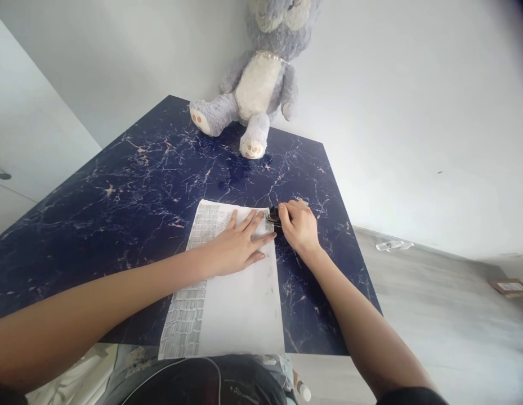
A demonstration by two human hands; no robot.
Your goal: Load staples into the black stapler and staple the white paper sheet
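A printed sheet of paper lies on the dark blue marbled table, reaching its near edge. My left hand rests flat on the sheet's upper part, fingers stretched out and spread. My right hand is closed around a small black stapler-like object at the paper's far right corner. The object's jaws sit at the paper's edge; my fingers hide most of it.
A grey and white plush toy sits at the table's far edge against the white wall. A plastic bottle lies on the grey floor to the right. A cardboard piece lies farther right. Dark clothing shows at the bottom.
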